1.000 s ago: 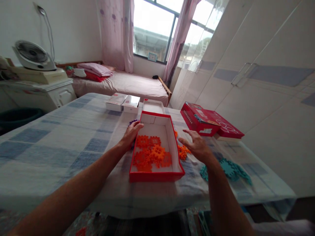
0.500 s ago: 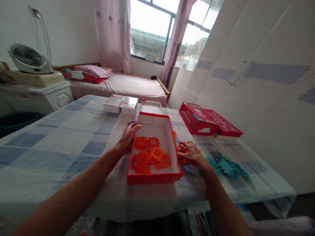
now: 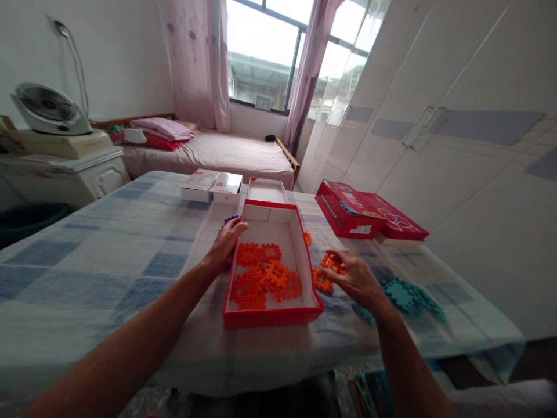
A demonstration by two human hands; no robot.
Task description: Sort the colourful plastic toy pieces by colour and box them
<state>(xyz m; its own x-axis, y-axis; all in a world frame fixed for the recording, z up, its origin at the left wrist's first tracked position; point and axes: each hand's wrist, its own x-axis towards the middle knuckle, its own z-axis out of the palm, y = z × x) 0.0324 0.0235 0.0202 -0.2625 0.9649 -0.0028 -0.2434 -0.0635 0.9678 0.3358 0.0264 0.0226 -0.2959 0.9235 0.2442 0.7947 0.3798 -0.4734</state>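
A red open box [image 3: 272, 317] with a white inside stands on the table, and several orange square notched building pieces [image 3: 276, 273] lie in its near half. My left hand [image 3: 226, 238] is closed on the box's left wall, thumb over the rim. Right of the box, my right hand [image 3: 353, 277] pinches an orange notched piece [image 3: 333, 262] between thumb and fingers. Below it another orange piece [image 3: 322, 281] rests on the cloth against the box wall. Part of a purple piece [image 3: 230, 220] shows behind my left hand.
Teal notched pieces [image 3: 404, 296] lie right of my right forearm. Red boxes [image 3: 348, 212] stand at the back right. White boxes [image 3: 200, 187] and a shallow white lid [image 3: 266, 190] sit at the far edge of the checked tablecloth [image 3: 108, 273].
My right hand has moved right, away from the box wall, with an orange piece in its fingers. The left hand and the box stay in place.
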